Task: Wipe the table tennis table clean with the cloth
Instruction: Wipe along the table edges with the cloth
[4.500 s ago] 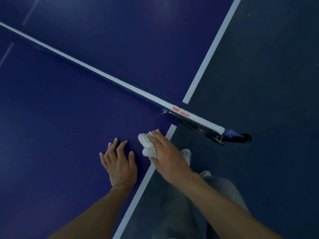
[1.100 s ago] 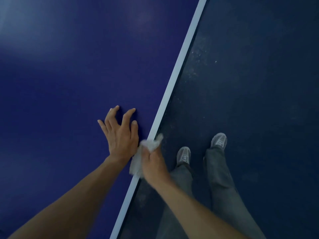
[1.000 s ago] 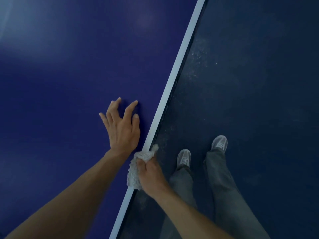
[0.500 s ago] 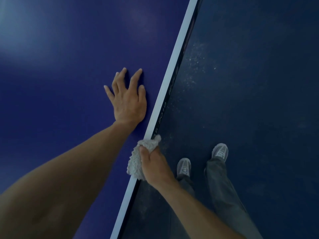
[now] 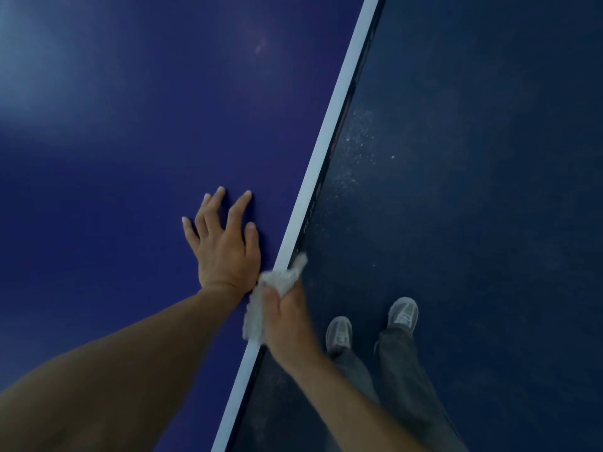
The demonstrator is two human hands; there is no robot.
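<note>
Left hand (image 5: 225,246) lies flat on the dark blue table tennis table top (image 5: 130,141), fingers straight and spread, palm down, just inside the white painted edge line (image 5: 329,138). It holds nothing.

Right hand (image 5: 287,316) has its fingers curled round a crumpled white terry cloth (image 5: 257,308) and grips it tight. The cloth sits right on the table's side edge, over the white line, bunched under and ahead of the right hand. One tuft (image 5: 300,261) sticks out past the edge over the floor. The cloth touches the heel of the left hand, or is very near it; hard to tell, as the right hand is a bit motion-blurred.

Faint pale smudge (image 5: 261,47) on the table top further up. Dark blue floor (image 5: 473,158) beside the table shows pale dusty specks near the edge. The person's grey trainers (image 5: 403,313) and grey trousers (image 5: 401,360) are below, close to the table side.
</note>
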